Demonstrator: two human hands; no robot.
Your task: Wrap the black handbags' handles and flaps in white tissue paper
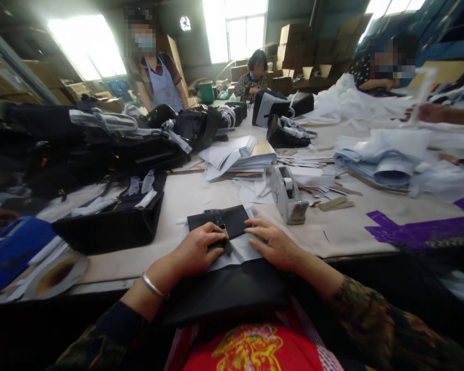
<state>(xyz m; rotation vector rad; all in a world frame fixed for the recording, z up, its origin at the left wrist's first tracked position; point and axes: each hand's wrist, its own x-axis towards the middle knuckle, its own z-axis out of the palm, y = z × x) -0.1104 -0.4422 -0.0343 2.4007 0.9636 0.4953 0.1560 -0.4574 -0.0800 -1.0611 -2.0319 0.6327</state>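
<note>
So the person at the table edge is working on a black bag (224,293), which is lying right under both hands and drooping off the edge into their lap. Its flap (232,217) is sitting just past the fingertips, with a buckled strap (217,217) running down the middle.

The left hand (199,250), silver bangle (152,285) on the wrist, is curling loosely with its fingertips down on the metal end of that strap. I honestly can't tell if it's pinching it or just resting there. The right hand (272,242) is lying open and flat, fingers spread, pressing on the white paper (242,252) that's tucked between the flap and the bag body. It isn't gripping anything.

Just beyond the right hand a grey tape dispenser (288,196) is standing on the table (340,232), and farther off to the right there are strips of purple tape (421,229) stuck to the top. Off to the left of the left hand another black handbag (108,226) is sitting. Beyond the dispenser a stack of paper sheets (235,157) is lying.
</note>
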